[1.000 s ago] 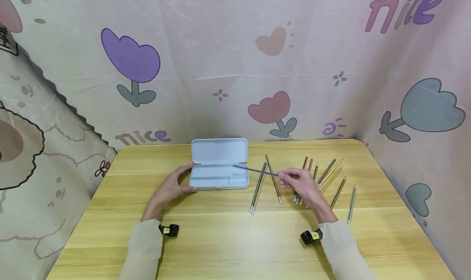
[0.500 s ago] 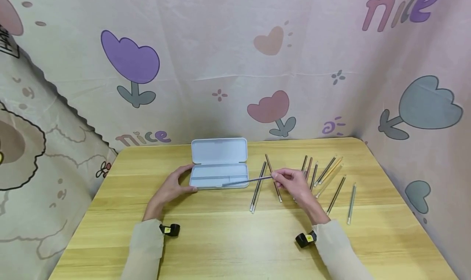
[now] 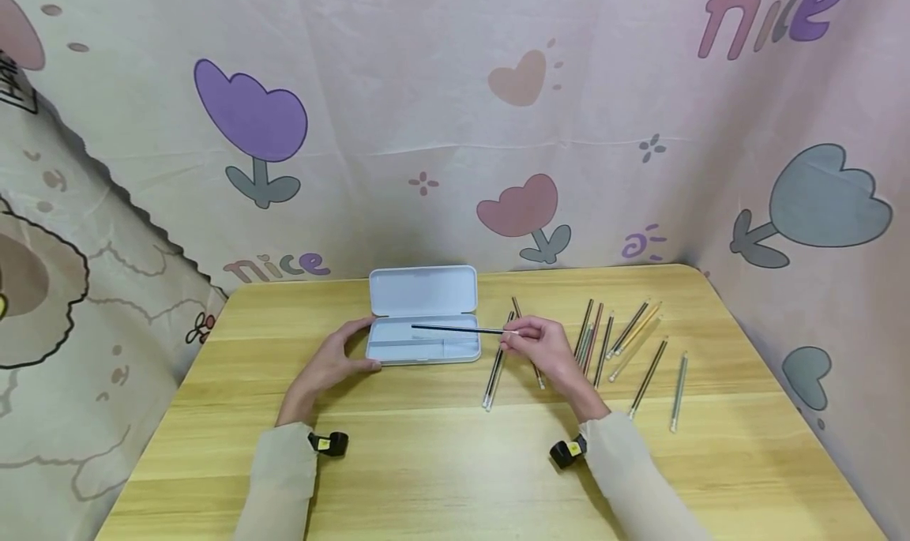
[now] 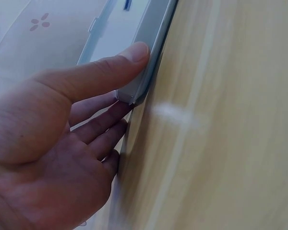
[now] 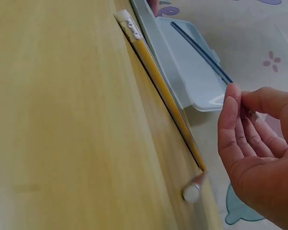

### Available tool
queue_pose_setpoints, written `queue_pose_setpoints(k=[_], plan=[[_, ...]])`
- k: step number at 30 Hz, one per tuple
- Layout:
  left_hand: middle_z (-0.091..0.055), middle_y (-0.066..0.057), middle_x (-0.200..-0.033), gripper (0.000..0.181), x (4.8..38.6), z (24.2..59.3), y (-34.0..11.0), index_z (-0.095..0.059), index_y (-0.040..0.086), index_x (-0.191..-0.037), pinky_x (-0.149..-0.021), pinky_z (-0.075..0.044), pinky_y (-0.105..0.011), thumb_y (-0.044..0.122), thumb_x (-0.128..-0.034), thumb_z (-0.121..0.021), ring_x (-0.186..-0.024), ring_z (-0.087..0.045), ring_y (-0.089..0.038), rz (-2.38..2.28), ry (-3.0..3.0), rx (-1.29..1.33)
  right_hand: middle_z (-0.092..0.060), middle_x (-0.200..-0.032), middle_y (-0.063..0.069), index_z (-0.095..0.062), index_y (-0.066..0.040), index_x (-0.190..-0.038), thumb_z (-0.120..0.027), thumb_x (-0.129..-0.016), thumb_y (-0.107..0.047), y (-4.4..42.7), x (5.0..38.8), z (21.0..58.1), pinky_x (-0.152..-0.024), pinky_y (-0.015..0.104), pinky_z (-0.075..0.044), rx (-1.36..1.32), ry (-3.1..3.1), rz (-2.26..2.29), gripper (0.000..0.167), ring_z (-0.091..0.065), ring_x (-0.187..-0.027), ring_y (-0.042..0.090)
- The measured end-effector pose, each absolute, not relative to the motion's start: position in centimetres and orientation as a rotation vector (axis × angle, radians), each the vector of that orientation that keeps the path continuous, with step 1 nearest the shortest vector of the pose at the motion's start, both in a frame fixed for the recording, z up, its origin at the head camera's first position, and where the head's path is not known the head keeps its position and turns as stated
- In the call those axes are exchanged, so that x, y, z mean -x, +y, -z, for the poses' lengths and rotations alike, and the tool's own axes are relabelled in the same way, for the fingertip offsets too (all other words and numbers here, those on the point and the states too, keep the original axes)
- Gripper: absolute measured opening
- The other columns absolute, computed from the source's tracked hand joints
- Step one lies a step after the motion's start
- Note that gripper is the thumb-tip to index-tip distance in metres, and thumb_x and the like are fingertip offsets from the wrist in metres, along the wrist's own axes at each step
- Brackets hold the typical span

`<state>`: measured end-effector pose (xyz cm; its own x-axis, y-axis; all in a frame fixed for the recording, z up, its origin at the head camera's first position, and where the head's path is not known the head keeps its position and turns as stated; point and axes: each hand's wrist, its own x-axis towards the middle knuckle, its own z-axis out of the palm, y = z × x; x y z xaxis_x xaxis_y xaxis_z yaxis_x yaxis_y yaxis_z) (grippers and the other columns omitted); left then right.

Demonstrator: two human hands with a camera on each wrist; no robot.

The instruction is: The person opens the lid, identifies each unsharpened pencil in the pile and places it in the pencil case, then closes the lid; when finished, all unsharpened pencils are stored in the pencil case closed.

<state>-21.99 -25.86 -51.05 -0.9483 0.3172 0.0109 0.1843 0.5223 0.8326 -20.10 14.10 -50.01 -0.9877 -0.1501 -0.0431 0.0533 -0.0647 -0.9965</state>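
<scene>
A pale blue pencil case [image 3: 423, 290] lies with its lid up at the back of the table, its tray divided into compartments. My left hand [image 3: 330, 359] holds the case's left end, thumb at the front edge and fingers at the side, as the left wrist view shows. Between thumb and fingertips, my right hand [image 3: 546, 346] pinches a dark pencil [image 3: 455, 329] near one end. That pencil is roughly level, its other end over the rear compartment; in the right wrist view the pencil [image 5: 201, 50] appears against the lid. No pencil is visible lying in the tray.
Just right of the case lie two pencils [image 3: 492, 375] side by side, with another pencil [image 3: 541, 381] partly under my right hand. Further right several pencils [image 3: 604, 343] are scattered, a yellow pencil [image 3: 643, 323] among them. A patterned cloth [image 3: 398, 130] hangs behind the table.
My right hand has moved left with the pencil. The pencil's far end dipped toward the case's front, then rose back over the rear compartment. My left hand has stayed on the case.
</scene>
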Motion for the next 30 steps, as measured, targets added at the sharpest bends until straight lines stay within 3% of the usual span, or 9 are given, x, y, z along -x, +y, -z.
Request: queue_pose_setpoints(k=[3, 12, 21, 30], plan=[[-0.036, -0.024, -0.16, 0.088, 22.0, 51.2, -25.8, -0.043, 0.002, -0.154, -0.123, -0.014, -0.063, 0.016, -0.08, -0.089, -0.15, -0.023, -0.046, -1.396, 2.62, -0.429, -0.073, -0.104, 0.027, -0.065, 0.013, -0.116, -0.07, -0.094, 0.004, 13.5, 20.4, 50.3, -0.088, 0.041, -0.06, 0.12, 2.026, 2.213, 0.025, -0.075, -0.093, 0.03], [-0.036, -0.025, -0.159, 0.087, 22.0, 51.2, -25.8, -0.043, 0.002, -0.153, -0.122, -0.014, -0.064, 0.013, -0.0798, -0.089, -0.15, -0.024, -0.046, -1.419, 2.61, -0.427, -0.074, -0.103, 0.02, -0.07, 0.006, -0.114, -0.074, -0.094, -0.006, 11.6, 21.6, 50.6, -0.088, 0.042, -0.061, 0.173, 2.187, 2.14, 0.024, -0.07, -0.099, 0.043], [-0.036, -0.029, -0.158, 0.086, 21.9, 50.9, -25.7, -0.041, -0.003, -0.153, -0.121, -0.014, -0.067, 0.006, -0.0802, -0.087, -0.149, -0.024, -0.048, -1.448, 2.606, -0.429, -0.075, -0.096, 0.014, -0.075, 0.004, -0.106, -0.074, -0.092, -0.001, 9.4, 23.5, 50.6, -0.075, 0.024, -0.06, 0.294, 2.403, 2.006, 0.015, -0.069, -0.084, 0.019], [-0.038, -0.025, -0.158, 0.086, 21.9, 51.1, -25.8, -0.045, 0.0, -0.152, -0.123, -0.015, -0.064, 0.009, -0.079, -0.089, -0.15, -0.024, -0.045, -1.458, 2.592, -0.433, -0.075, -0.089, 0.006, -0.079, -0.003, -0.097, -0.078, -0.09, -0.004, 8.1, 24.3, 51.5, -0.073, 0.023, -0.058, 0.371, 2.548, 1.901, 0.007, -0.067, -0.08, 0.016]])
